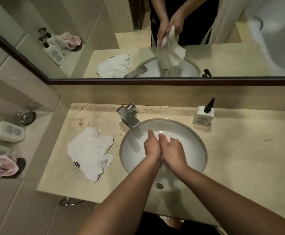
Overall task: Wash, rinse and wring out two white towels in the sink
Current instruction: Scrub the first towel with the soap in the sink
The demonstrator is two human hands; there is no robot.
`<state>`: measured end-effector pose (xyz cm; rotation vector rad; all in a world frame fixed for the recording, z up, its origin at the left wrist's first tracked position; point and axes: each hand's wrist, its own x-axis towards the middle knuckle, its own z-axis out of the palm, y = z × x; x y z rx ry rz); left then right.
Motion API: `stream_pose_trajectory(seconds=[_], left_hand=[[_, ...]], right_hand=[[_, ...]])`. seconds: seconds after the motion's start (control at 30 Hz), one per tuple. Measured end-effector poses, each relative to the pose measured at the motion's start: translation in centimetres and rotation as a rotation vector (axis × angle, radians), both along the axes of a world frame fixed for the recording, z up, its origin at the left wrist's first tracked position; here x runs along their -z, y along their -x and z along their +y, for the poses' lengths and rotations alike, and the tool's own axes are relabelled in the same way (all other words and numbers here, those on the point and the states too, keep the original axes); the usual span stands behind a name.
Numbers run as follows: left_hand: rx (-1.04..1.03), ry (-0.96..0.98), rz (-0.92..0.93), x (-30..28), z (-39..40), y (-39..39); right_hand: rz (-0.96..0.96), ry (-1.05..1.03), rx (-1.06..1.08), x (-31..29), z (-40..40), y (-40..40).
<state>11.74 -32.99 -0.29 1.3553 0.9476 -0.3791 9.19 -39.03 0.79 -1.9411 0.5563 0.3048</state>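
Marble desk (231, 150) framed the round sink (199, 141), where the left hand (152, 147) and right hand (173, 150) clamped their fingers on one white towel (165, 135). Its twin, the second towel (89, 150), lay crumpled left of the basin. Wringing that high could splash water over the rim and onto that waiting cloth.

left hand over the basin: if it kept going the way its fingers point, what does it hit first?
The left hand points up-frame toward the back of the sink. Beyond the white towel it already grips, the first thing looks like the basin's rear wall, just right of the faucet; depth is uncertain.
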Motion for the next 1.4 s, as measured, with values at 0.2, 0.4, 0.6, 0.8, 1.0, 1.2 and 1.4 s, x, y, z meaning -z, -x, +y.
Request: stream_pose_trajectory(seconds=[0.2,0.4,0.6,0.8,1.0,1.2,1.4], left_hand=[[0.061,-0.041,-0.051,-0.4,-1.3,0.4],[-0.051,-0.019,-0.035,-1.1,0.1,-0.1],[-0.062,-0.109,-0.045,-1.4,0.2,-0.4],[0.022,-0.021,-0.077,-1.4,-1.3,1.4],[-0.070,0.002,-0.056,-2.1,0.9,-0.4],[0.064,0.043,-0.099,-2.4,-0.7,0.7],[-0.134,0.064,-0.040,-1.8,1.6,-0.1]], right_hand=[[0.090,-0.080,0.207,-0.4,-1.2,-2.3],[-0.052,-0.025,0.048,-1.6,0.4,-1.9],[0.064,-0.111,0.069,-1.3,0.6,-2.2],[0.066,-0.139,0.256,-1.5,-0.7,-3.1],[0.127,-0.181,0.196,-1.9,1.5,-0.5],[0.042,-0.169,0.325,-2.3,-0.7,-4.0],[0.000,-0.117,0.079,-2.4,2.4,-1.0]])
